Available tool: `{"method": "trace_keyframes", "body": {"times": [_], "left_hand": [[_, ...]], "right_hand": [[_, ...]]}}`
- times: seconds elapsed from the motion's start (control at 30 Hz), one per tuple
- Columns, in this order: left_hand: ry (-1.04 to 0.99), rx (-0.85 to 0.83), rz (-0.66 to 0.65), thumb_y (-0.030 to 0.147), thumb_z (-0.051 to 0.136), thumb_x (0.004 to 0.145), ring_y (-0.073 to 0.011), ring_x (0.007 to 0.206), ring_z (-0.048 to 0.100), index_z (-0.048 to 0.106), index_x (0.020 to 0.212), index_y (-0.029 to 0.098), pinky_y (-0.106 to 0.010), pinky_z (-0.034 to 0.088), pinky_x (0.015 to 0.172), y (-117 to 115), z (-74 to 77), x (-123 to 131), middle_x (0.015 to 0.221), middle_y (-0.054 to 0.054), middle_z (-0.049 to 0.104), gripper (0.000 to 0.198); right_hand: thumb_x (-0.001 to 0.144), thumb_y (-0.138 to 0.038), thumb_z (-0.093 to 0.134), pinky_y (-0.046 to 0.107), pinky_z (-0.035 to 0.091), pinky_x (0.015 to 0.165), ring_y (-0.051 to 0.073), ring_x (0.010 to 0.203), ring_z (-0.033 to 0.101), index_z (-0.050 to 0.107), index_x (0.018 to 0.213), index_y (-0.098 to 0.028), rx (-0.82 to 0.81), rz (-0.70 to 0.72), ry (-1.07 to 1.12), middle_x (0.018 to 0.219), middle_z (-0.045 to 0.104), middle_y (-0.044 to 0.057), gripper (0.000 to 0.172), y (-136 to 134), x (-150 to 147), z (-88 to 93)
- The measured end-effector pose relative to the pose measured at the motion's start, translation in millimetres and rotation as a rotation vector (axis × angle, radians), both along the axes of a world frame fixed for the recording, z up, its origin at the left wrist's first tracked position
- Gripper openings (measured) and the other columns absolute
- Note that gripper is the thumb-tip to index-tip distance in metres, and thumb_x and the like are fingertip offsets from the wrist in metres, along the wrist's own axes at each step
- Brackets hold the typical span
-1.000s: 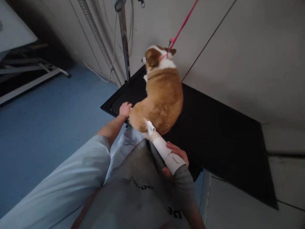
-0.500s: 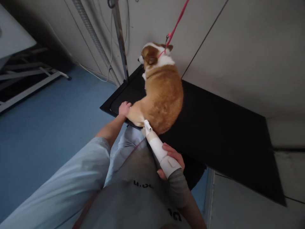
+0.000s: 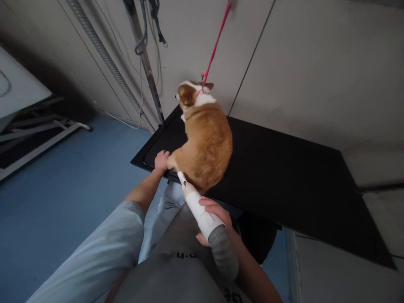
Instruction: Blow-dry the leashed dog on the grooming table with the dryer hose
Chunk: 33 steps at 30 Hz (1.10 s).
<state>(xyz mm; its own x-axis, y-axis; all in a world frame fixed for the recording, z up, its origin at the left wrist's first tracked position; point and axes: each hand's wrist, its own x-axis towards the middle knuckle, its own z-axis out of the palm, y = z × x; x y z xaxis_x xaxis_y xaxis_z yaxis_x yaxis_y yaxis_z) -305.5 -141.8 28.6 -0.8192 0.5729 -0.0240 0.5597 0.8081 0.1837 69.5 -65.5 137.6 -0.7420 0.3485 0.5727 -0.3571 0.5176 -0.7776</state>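
Note:
A tan and white dog (image 3: 205, 143) sits on a black grooming table (image 3: 284, 168), facing the wall, clipped to a pink leash (image 3: 216, 44). My left hand (image 3: 161, 160) rests at the dog's hind leg near the table's front corner, fingers curled against the fur. My right hand (image 3: 214, 214) is wrapped round a white dryer nozzle (image 3: 197, 206) whose grey hose runs back under my arm. The nozzle's tip points at the dog's rump, nearly touching it.
A metal grooming arm pole (image 3: 148, 71) rises at the table's back corner, with cables and a ribbed hose (image 3: 104, 59) along the wall. Blue floor (image 3: 63, 176) lies to the left, with a white metal frame (image 3: 38, 134) on it.
The view has tilted up and shifted right, so the dog and table sit lower in the picture. My right hand and the nozzle have moved slightly left along the dog's rump. My left hand stays put.

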Motion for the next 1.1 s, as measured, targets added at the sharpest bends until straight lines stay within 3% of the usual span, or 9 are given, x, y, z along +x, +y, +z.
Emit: {"method": "trace_keyframes", "body": {"times": [0.17,0.37,0.5,0.6,0.73,0.8,0.87,0.93,1.1], "left_hand": [[-0.013,0.009,0.006,0.033,0.05,0.1,-0.0312,0.122,0.059,0.071,0.122,0.022,-0.035,0.05,0.091,3,3.6,1,0.136,-0.016,0.063,0.032],[-0.046,0.025,-0.011,0.032,0.052,0.102,-0.0289,0.119,0.059,0.071,0.12,0.016,-0.032,0.046,0.089,1,3.6,0,0.132,-0.017,0.065,0.031],[-0.049,0.035,0.001,0.032,0.052,0.102,-0.0305,0.122,0.058,0.071,0.122,0.017,-0.034,0.048,0.092,1,3.5,0,0.135,-0.017,0.063,0.032],[-0.048,0.046,0.009,0.028,0.049,0.102,-0.0303,0.125,0.058,0.072,0.123,0.02,-0.036,0.049,0.096,3,4.0,1,0.138,-0.016,0.062,0.032],[-0.055,0.042,-0.009,0.029,0.049,0.102,-0.0301,0.126,0.058,0.072,0.122,0.02,-0.037,0.05,0.099,4,4.5,1,0.138,-0.016,0.062,0.033],[-0.055,0.037,-0.009,0.03,0.047,0.102,-0.0306,0.127,0.057,0.072,0.124,0.02,-0.037,0.049,0.1,3,4.0,2,0.14,-0.016,0.061,0.035],[-0.062,0.031,-0.006,0.031,0.046,0.102,-0.0307,0.13,0.056,0.071,0.126,0.021,-0.038,0.049,0.103,2,3.9,2,0.143,-0.016,0.06,0.037],[-0.07,0.017,-0.001,0.034,0.045,0.102,-0.0305,0.132,0.055,0.069,0.132,0.022,-0.038,0.048,0.105,1,5.8,1,0.147,-0.015,0.057,0.04],[-0.029,-0.183,-0.062,0.036,0.049,0.1,-0.0353,0.136,0.055,0.05,0.153,0.019,-0.046,0.046,0.11,-1,30.6,-17,0.151,-0.023,0.052,0.056]], "right_hand": [[0.067,-0.034,0.089,0.058,0.063,0.101,0.036,0.121,0.072,0.053,0.139,-0.027,0.069,-0.123,0.231,0.127,0.073,0.015,0.08,-8,-8,-15.5],[0.065,-0.035,0.092,0.054,0.062,0.105,0.034,0.127,0.07,0.051,0.139,-0.031,0.082,-0.029,0.137,0.133,0.072,0.011,0.085,-19,-31,-34.7],[0.073,-0.032,0.086,0.046,0.059,0.112,0.028,0.132,0.067,0.053,0.137,-0.034,0.112,0.058,0.048,0.138,0.07,0.006,0.073,-22,-64,-44.3],[0.071,-0.032,0.087,0.046,0.059,0.111,0.029,0.131,0.068,0.053,0.137,-0.033,0.08,0.038,0.072,0.137,0.07,0.007,0.074,-20,-71,-45.5],[0.067,-0.031,0.088,0.052,0.06,0.107,0.033,0.126,0.069,0.056,0.134,-0.032,-0.027,-0.017,0.134,0.133,0.07,0.008,0.074,-14,-38,-21.3],[0.074,-0.032,0.081,0.06,0.057,0.109,0.036,0.127,0.067,0.058,0.131,-0.034,-0.153,-0.15,0.036,0.138,0.067,0.008,0.062,-10,-11,1.3],[0.077,-0.034,0.077,0.067,0.05,0.115,0.039,0.138,0.058,0.057,0.131,-0.035,-0.285,-0.376,-0.067,0.147,0.061,0.008,0.058,-5,15,23.9],[0.075,-0.038,0.078,0.07,0.045,0.118,0.041,0.139,0.056,0.059,0.126,-0.038,-0.345,-0.41,-0.117,0.145,0.062,0.004,0.054,-1,34,41.0],[0.075,-0.043,0.079,0.067,0.042,0.122,0.042,0.138,0.056,0.062,0.125,-0.039,-0.464,-0.515,-0.067,0.142,0.064,0.002,0.053,9,55,55.9]]}}
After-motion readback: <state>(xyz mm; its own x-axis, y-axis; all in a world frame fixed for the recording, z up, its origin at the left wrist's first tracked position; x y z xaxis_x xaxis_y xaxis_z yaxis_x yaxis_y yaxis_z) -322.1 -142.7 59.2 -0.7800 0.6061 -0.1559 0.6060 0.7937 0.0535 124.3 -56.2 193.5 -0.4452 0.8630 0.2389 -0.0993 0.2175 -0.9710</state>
